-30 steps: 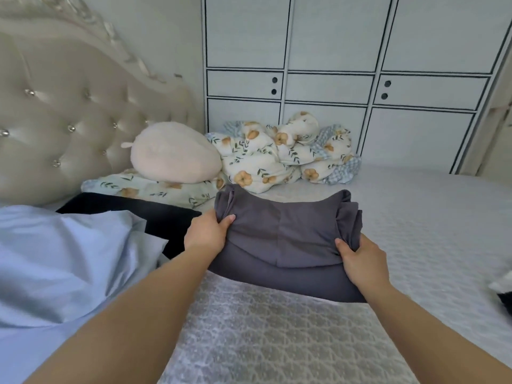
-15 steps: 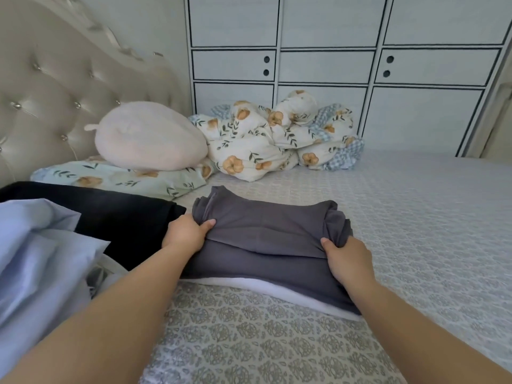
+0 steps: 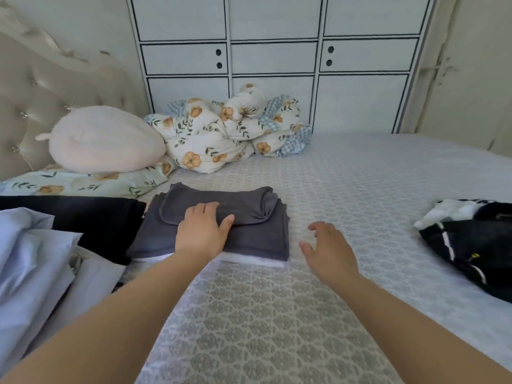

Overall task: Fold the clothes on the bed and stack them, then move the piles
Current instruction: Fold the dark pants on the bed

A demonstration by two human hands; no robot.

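A folded dark grey garment (image 3: 249, 206) lies on top of a wider grey folded piece (image 3: 257, 242), with a white layer (image 3: 255, 260) showing under the stack's near edge. The stack sits on the patterned bed cover (image 3: 277, 314). My left hand (image 3: 203, 231) presses flat on the grey stack, fingers straight. Just right of the stack, my right hand (image 3: 329, 250) hovers over the bed with relaxed fingers, holding nothing.
Light blue fabric (image 3: 30, 259) and a black garment (image 3: 91, 217) lie at the left. A black and white garment (image 3: 476, 245) lies at the right. A pale round cushion (image 3: 105, 139), floral pillow and bunched floral duvet (image 3: 221, 134) sit by the headboard; wardrobe doors stand behind.
Both hands set the grey garment down on the stack. My right hand let go and moved off to the right. My left hand now lies flat on top.
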